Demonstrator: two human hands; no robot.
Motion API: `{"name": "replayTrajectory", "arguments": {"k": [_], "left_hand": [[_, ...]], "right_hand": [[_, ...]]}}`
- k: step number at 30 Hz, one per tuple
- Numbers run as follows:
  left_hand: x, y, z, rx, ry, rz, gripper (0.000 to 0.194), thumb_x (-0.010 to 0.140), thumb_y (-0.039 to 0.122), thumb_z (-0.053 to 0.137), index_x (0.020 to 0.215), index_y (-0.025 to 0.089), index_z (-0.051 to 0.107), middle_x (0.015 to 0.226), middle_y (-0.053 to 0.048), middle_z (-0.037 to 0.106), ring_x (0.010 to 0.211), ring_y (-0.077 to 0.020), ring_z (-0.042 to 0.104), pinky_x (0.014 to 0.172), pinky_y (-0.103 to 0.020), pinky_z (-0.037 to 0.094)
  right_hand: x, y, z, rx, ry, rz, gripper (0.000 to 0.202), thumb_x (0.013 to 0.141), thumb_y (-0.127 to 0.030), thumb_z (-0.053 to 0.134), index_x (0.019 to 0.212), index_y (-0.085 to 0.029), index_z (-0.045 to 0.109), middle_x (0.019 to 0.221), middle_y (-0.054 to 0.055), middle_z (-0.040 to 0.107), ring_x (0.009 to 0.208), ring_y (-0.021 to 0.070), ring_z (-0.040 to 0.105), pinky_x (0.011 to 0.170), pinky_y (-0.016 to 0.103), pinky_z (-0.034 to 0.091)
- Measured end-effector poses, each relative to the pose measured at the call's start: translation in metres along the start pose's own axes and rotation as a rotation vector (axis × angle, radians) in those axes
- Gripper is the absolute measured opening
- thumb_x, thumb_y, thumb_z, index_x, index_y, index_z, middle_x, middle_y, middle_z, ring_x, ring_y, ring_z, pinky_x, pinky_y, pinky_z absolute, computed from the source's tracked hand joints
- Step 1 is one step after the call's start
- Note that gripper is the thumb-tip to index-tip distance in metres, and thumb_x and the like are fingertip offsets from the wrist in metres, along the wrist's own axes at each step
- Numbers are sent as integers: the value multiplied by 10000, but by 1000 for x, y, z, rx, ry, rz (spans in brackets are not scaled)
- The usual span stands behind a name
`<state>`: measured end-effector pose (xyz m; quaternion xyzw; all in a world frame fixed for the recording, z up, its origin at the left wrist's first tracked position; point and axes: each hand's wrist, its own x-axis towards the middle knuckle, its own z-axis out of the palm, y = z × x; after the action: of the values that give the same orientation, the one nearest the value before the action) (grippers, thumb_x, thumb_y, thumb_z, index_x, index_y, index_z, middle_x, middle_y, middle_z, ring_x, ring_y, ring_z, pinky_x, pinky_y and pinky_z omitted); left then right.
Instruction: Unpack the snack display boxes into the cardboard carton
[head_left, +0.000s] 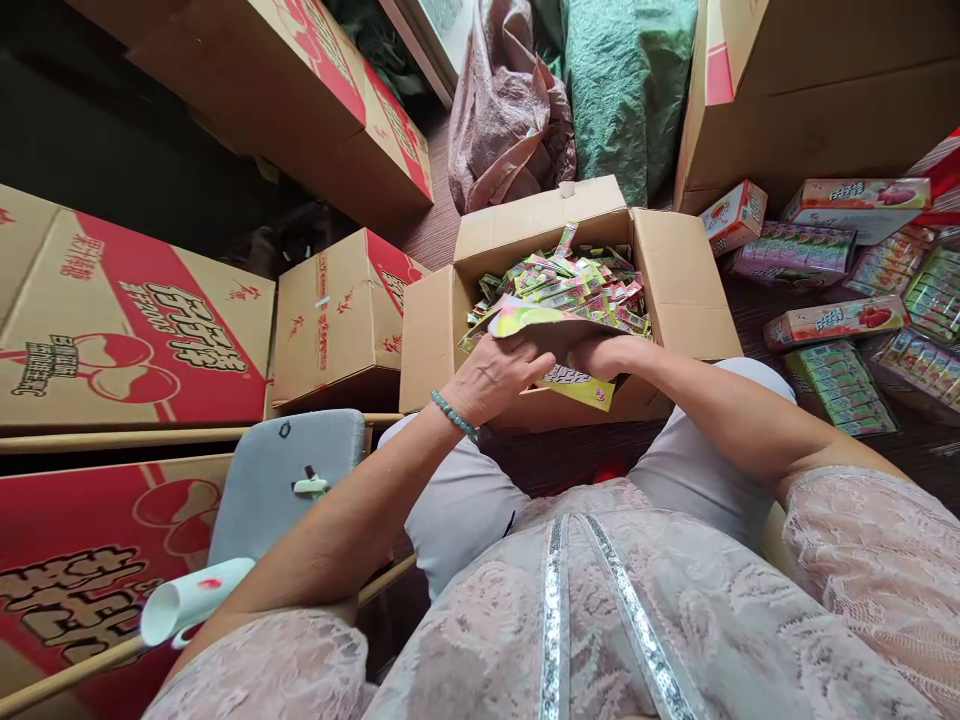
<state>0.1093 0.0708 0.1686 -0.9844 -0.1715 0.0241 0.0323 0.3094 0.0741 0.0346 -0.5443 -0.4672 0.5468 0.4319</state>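
Note:
A small printed carton (589, 387), yellow-green outside and grey-brown inside, is partly folded over the near side of an open cardboard box (679, 285). My left hand (504, 378), with a green bead bracelet at its wrist, is closed on the carton's left side, fingers bent. From the right my right hand (606, 357) reaches between the carton's panels; its fingers are hidden there, so their grip cannot be made out. Beyond the hands, the cardboard box holds a heap of small candy packets (574, 280) in green, yellow and pink wrappers.
Several wrapped display packs (844, 388) lie on the floor at right. Large red-printed cartons (142, 310) stand at left, with a smaller closed carton (322, 320) beside them. A white mug (202, 595) lies tipped by a grey stool (289, 490). Pink (510, 110) and green sacks (626, 90) stand behind.

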Motion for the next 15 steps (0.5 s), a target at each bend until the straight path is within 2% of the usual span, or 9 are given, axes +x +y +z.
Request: {"name": "replayTrajectory", "arguments": {"k": [4,6,9,12,15], "left_hand": [[-10,1,4,103,13,-1,255,959,71,468,947,225,672,791,-78,592,839,-267,572,737,-392,393],[-11,3,6,139,14,13,264,952,57,475,973,219,683,815,-89,622,850,-277,591,741,-397,407],[-10,4,6,158,-32,13,249,897,35,514,985,196,683,843,-104,658,849,-289,620,755,-404,432],[-12,2,3,156,-103,-50,219,832,32,544,953,169,663,852,-116,679,846,-296,648,768,-400,454],[-18,-5,-2,134,-140,-132,202,820,44,554,955,156,655,899,-134,705,888,-308,677,787,-393,477]], "right_hand": [[-6,-17,5,-312,-202,-74,347,682,36,767,547,-214,567,475,-33,447,597,140,483,738,277,481],[-10,-31,7,-409,-282,-174,334,687,11,752,545,-208,543,506,-20,474,591,130,418,705,276,428],[-17,-54,9,-504,-375,-372,204,739,-48,692,652,-193,578,642,6,584,649,140,426,689,281,368],[-27,-71,12,-507,-340,-537,143,783,-73,610,733,-193,552,706,-3,590,678,136,437,674,272,338],[-39,-84,18,-494,-180,-774,182,822,-64,524,737,-213,461,683,-28,498,653,118,392,658,263,320]]}}
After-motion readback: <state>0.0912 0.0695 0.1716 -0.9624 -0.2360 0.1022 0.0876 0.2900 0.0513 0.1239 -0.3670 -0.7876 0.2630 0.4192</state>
